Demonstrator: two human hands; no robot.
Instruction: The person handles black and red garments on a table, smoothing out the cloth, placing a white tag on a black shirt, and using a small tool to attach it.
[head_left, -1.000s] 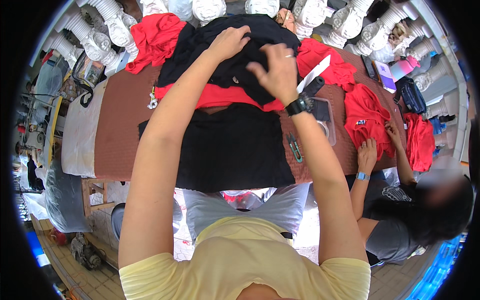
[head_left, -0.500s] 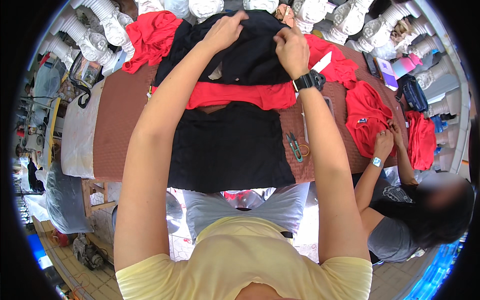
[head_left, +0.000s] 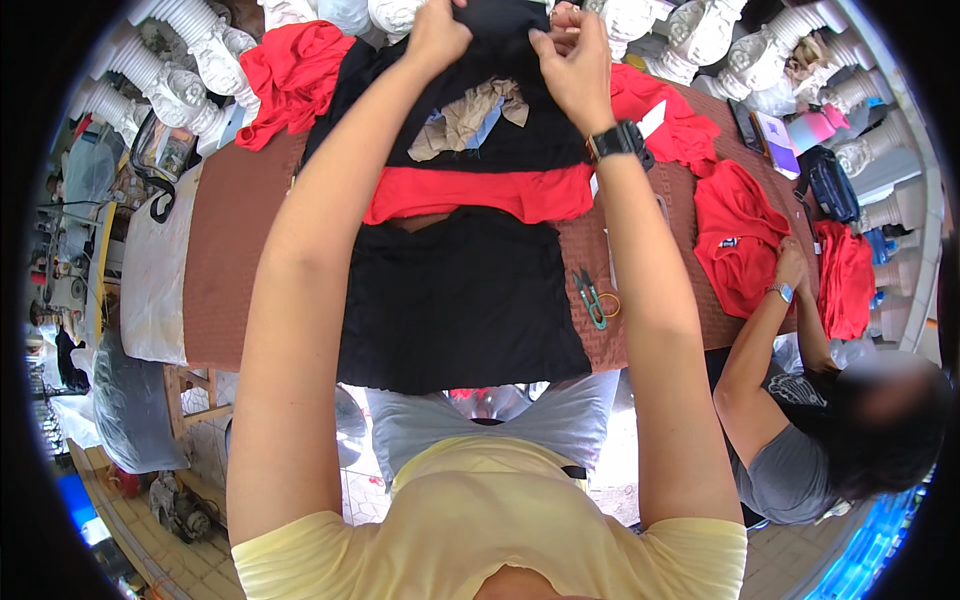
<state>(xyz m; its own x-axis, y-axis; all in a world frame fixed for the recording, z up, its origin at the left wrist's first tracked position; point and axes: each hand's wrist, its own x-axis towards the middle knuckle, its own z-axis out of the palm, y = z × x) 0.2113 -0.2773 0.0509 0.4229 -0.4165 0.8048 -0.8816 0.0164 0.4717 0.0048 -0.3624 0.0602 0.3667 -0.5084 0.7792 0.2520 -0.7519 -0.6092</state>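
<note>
At the far side of the desk (head_left: 240, 260), a black cloth (head_left: 500, 55) is held between the left hand (head_left: 440, 38) and the right hand (head_left: 580, 65). Its right edge is pinched between the right thumb and curled fingers; the left fingers are partly cut off by the top of the view, so whether cloth is pinched there cannot be told.

Crumpled beige scraps (head_left: 470, 118) are seen on the black cloth, with a pale blue piece (head_left: 487, 128) among them. Were the cloth tugged or tilted sharply, these could be spilled onto the red cloth (head_left: 480, 193) laid along its near side. The red cloth, partly covered by the black one, could be dragged askew by the same pull. The thread snips (head_left: 590, 300) could be knocked if the right forearm (head_left: 645, 250) were lowered carelessly.

The held cloth looks matt, soft and deep black, loosely rumpled, and is partly hidden by the left forearm (head_left: 340, 200); its full outline cannot be made out. Nearer the body, a second black cloth (head_left: 455, 300) is spread almost flat, its lower edge reaching the desk's near side.
</note>
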